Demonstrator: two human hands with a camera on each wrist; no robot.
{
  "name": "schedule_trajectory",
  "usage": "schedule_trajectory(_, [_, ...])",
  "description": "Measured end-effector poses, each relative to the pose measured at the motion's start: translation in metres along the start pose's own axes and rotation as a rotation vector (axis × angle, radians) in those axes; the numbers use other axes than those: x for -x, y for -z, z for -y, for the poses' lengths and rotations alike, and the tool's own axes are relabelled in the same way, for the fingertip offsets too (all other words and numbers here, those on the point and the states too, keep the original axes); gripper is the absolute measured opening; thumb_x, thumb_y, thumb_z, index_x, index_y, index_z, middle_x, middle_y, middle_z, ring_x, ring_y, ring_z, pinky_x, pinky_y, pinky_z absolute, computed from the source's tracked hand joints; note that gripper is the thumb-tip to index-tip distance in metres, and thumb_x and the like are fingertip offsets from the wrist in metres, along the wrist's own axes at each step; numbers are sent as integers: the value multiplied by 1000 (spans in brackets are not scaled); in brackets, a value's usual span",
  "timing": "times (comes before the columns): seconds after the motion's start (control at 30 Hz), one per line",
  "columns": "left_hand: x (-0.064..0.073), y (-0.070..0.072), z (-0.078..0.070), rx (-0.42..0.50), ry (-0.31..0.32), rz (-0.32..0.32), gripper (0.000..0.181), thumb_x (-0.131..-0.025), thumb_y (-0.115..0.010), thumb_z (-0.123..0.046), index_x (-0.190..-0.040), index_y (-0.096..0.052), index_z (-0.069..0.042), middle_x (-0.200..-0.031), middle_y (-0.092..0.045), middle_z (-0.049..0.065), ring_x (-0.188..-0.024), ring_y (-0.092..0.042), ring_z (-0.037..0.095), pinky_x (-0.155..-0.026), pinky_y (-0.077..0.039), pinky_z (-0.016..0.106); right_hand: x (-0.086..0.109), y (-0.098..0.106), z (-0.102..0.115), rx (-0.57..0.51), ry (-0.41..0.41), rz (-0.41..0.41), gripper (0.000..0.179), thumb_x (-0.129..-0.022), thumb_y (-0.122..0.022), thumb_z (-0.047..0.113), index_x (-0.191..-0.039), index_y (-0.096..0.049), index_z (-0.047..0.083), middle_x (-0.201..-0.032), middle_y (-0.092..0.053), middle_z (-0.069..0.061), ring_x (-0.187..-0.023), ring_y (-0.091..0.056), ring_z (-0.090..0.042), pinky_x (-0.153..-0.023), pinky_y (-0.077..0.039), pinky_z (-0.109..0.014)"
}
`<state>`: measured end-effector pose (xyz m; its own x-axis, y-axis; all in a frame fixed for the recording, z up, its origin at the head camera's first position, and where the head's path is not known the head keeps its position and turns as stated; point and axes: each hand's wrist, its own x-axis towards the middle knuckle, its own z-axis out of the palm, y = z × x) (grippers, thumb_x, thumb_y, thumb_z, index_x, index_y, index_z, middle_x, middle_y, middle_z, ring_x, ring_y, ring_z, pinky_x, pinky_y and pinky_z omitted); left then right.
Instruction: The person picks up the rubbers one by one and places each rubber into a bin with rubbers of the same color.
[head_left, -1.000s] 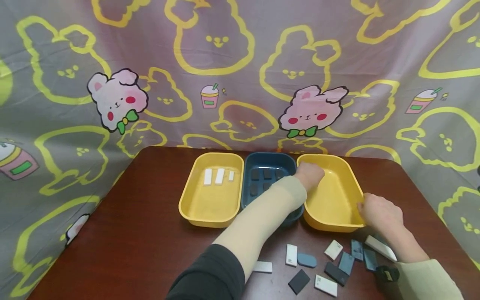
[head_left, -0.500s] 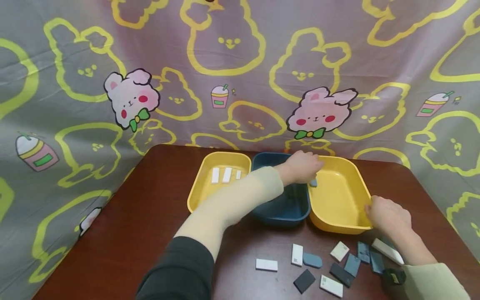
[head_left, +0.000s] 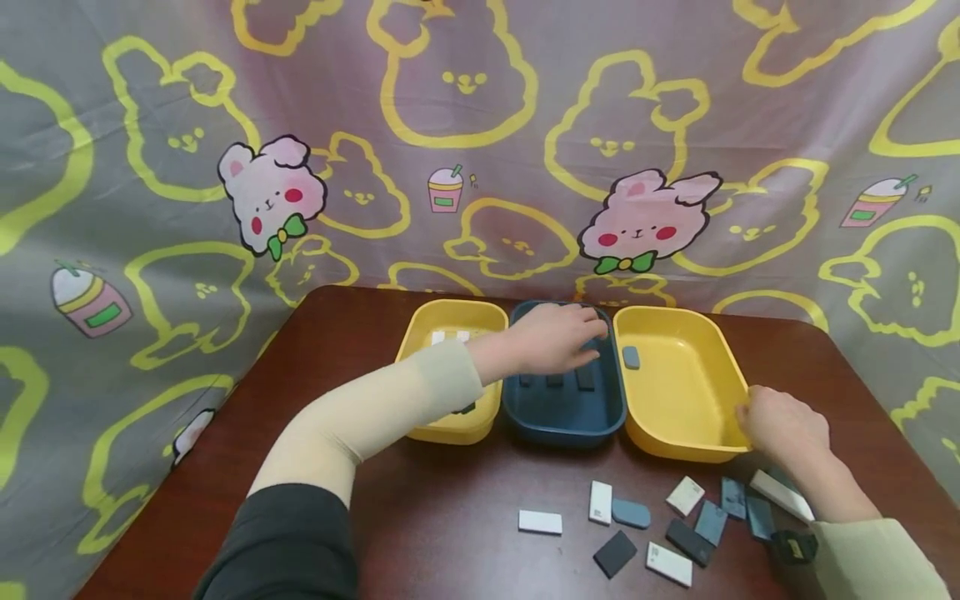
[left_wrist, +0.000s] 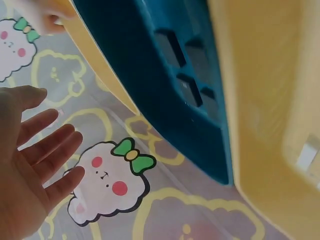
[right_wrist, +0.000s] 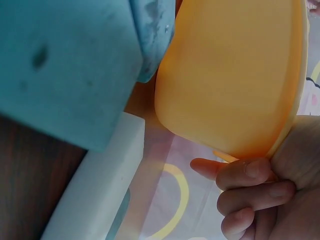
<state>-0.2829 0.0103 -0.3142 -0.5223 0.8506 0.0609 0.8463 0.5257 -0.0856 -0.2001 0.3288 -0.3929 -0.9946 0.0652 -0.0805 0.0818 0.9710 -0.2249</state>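
a reddish-brown bench (head_left: 427,517) with rounded far corners carries everything, its smooth top catching a pale sheen toward the near edge. behind it and along the sides hangs a creased grey-pink cloth (head_left: 517,158), printed with yellow outlines, rabbit heads in green bows and lidded cups.

three trays stand in a row near the far edge: a left yellow tray (head_left: 450,432) with white blocks (head_left: 462,336), a blue tray (head_left: 566,435) with dark blocks (head_left: 585,379), and a right yellow tray (head_left: 678,400), where a grey-blue block (head_left: 631,357) lies close to the left wall.

the left hand (head_left: 558,337) is over the blue tray, its grip loosely spread and holding nothing. the right hand (head_left: 787,425) has its grip curled at the right yellow tray's rim, pinching it.

nearer the person, loose pieces lie straight on the bench, among them a rounded blue block (head_left: 632,513), a black block (head_left: 615,553) and a long white block (head_left: 780,495) beside the right forearm.
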Motion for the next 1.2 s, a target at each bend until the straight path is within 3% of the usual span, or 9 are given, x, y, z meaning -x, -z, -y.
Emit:
schedule_trajectory(0.17, [26,-8,-15,48,-84,-75,35,-94,-62,-36,-123,-63,-15,-113,-62,-3,-99,-56,10,-85,-45,21,0,-1,-1,-4,8,-17,20,-89,-54,13,-74,-51,0,-60,-42,-8,-56,-43,-25,-51,-38,-38])
schedule_trajectory(0.37, [46,-22,-53,45,-257,-112,35,-96,-61,-34,-125,-62,-16,-115,-62,-4,-99,-56,9,-87,-43,17,0,-2,-1,-14,-11,3,21,-90,-53,15,-76,-52,-1,-61,-43,-8,-56,-44,-25,-52,-38,-38])
schedule_trajectory(0.5, [48,-28,-76,43,-389,-71,32,-98,-57,-29,-127,-61,-15,-118,-61,-4,-101,-55,8,-86,-41,15,2,-2,-1,-15,-11,2,20,-89,-53,14,-75,-51,0,-61,-42,-9,-56,-44,-25,-52,-38,-38])
schedule_trajectory(0.63, [43,-33,-93,66,-469,54,32,-100,-53,-25,-130,-58,-15,-123,-59,-3,-104,-54,7,-88,-40,14,3,-3,-1,-12,-12,-3,20,-89,-53,14,-75,-51,0,-61,-42,-9,-56,-44,-25,-52,-38,-39])
schedule_trajectory(0.73, [37,-43,-103,82,-482,167,35,-101,-52,-24,-135,-55,-17,-127,-56,-5,-107,-52,4,-90,-38,12,2,-3,-1,-11,-11,-12,20,-90,-53,14,-75,-51,0,-61,-42,-9,-56,-44,-25,-52,-38,-39])
schedule_trajectory(0.83, [31,-57,-108,95,-480,236,38,-101,-51,-23,-139,-52,-18,-133,-53,-6,-113,-50,2,-93,-36,12,2,-3,-1,-13,-20,-5,21,-90,-51,15,-77,-52,-1,-61,-42,-9,-57,-44,-25,-52,-38,-39])
schedule_trajectory(1.03, [26,-79,-117,72,-462,296,39,-102,-49,-22,-141,-51,-22,-135,-51,-7,-117,-48,1,-95,-35,12,1,-3,-1,-10,-30,5,23,-91,-53,15,-77,-52,-2,-61,-42,-9,-56,-44,-24,-52,-39,-37])
schedule_trajectory(1.2, [25,-88,-123,37,-465,333,40,-101,-53,-22,-141,-50,-24,-132,-51,-9,-114,-47,2,-93,-37,13,1,-4,-1,-9,-38,13,24,-92,-54,16,-79,-53,-4,-62,-43,-9,-57,-45,-25,-53,-39,-38])
